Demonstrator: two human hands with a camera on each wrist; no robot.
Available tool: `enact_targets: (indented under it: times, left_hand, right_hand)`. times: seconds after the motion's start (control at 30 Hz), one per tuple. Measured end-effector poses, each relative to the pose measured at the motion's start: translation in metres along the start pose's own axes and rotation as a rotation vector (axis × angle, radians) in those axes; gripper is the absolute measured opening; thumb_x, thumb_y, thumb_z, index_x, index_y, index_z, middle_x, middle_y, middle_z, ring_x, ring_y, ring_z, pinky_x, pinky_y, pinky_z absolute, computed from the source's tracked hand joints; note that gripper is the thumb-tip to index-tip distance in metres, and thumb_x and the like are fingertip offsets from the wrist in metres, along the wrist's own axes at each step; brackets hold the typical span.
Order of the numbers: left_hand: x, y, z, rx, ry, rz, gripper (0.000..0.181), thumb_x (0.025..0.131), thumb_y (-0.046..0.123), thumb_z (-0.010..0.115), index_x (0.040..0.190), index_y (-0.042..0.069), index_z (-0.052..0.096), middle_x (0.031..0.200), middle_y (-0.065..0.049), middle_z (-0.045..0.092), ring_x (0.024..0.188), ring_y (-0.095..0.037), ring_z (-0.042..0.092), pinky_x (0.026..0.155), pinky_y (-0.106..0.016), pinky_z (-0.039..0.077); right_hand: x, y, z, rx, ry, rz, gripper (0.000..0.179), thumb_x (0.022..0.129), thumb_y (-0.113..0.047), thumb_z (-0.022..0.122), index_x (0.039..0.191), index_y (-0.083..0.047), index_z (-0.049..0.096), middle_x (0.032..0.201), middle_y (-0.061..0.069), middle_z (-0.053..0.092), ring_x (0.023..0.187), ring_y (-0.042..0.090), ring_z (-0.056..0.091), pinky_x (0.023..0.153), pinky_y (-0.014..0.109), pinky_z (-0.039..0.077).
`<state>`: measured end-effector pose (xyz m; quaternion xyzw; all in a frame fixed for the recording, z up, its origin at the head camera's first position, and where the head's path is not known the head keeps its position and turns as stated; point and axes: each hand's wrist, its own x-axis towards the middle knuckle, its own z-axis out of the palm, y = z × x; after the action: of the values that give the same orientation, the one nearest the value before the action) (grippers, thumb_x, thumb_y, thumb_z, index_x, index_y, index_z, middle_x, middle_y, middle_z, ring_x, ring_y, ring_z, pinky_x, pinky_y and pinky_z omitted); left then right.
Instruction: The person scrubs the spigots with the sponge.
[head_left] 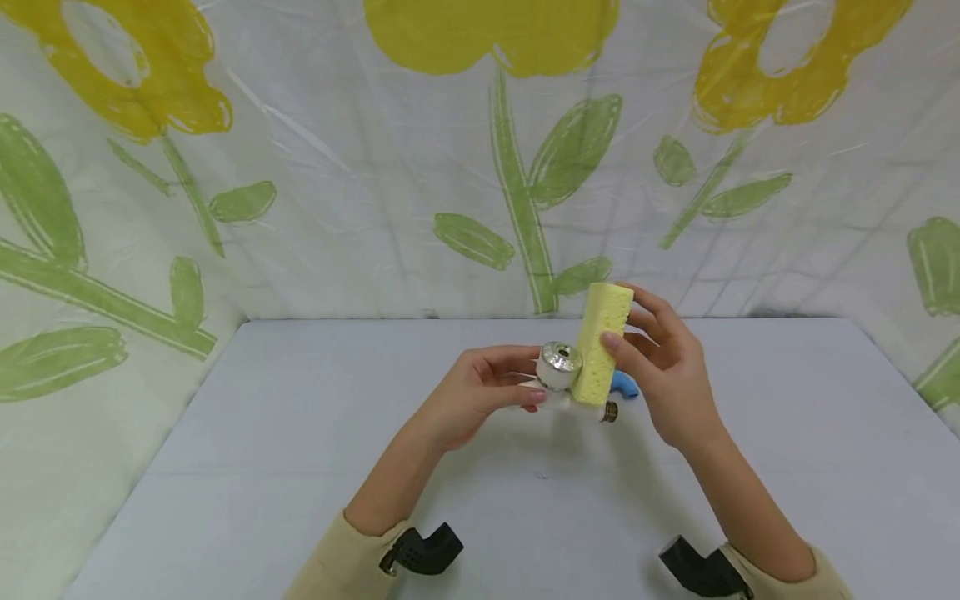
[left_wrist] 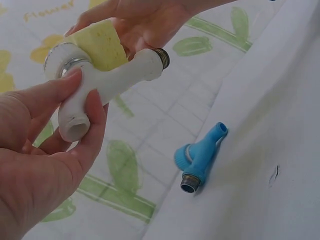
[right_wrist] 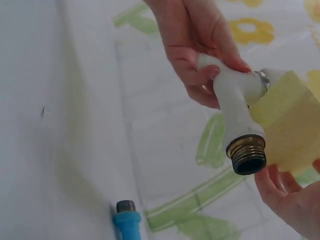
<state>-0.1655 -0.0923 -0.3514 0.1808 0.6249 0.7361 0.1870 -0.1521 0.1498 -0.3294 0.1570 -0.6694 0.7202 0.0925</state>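
My left hand point(head_left: 476, 396) pinches a white tap point(head_left: 558, 372) by its open spout end, thumb on one side and fingers on the other. The tap has a round knob with a silvery top, and a brass-coloured threaded end point(right_wrist: 247, 156) points away from that hand. A yellow block sponge point(head_left: 600, 346) stands upright in my right hand point(head_left: 670, 375), with the thumb on its near face and fingers behind. The sponge lies against the tap beside the knob, covering part of the body in the head view. Both are held up above the table.
A blue tap point(left_wrist: 202, 155) of similar shape lies on the white table point(head_left: 262, 433) behind the hands, partly hidden by the sponge in the head view. A white sheet painted with yellow flowers point(head_left: 772, 67) hangs along the table's back edge.
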Motion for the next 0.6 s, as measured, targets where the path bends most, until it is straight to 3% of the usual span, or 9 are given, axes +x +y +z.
enact_targets:
  times: [0.2, 0.4, 0.6]
  left_hand:
    - [0.0013, -0.0012, 0.0003, -0.013, 0.054, 0.049, 0.041, 0.091, -0.010, 0.073, 0.131, -0.014, 0.065, 0.111, 0.002, 0.077, 0.089, -0.015, 0.074, 0.078, -0.030, 0.063]
    - [0.0016, -0.0022, 0.0002, -0.042, 0.047, 0.053, 0.039, 0.089, -0.014, 0.071, 0.127, -0.018, 0.064, 0.111, 0.001, 0.077, 0.088, -0.012, 0.075, 0.081, -0.031, 0.064]
    - [0.0014, -0.0034, -0.0002, -0.018, 0.012, 0.105, 0.037, 0.090, -0.017, 0.069, 0.127, -0.022, 0.062, 0.119, -0.008, 0.077, 0.097, -0.012, 0.073, 0.085, -0.033, 0.065]
  right_hand:
    - [-0.0007, -0.0021, 0.0011, 0.063, -0.012, 0.078, 0.045, 0.106, -0.002, 0.055, 0.150, -0.015, 0.054, 0.120, 0.004, 0.069, 0.103, 0.017, 0.070, 0.082, 0.026, 0.064]
    - [0.0008, -0.0029, 0.0014, 0.071, -0.022, 0.146, 0.040, 0.109, -0.010, 0.054, 0.149, -0.017, 0.054, 0.120, 0.004, 0.069, 0.105, 0.017, 0.069, 0.081, 0.029, 0.065]
    - [0.0024, -0.0027, -0.0037, 0.013, -0.102, 0.220, 0.046, 0.113, -0.021, 0.049, 0.154, 0.000, 0.047, 0.120, 0.003, 0.066, 0.097, 0.015, 0.068, 0.074, 0.029, 0.063]
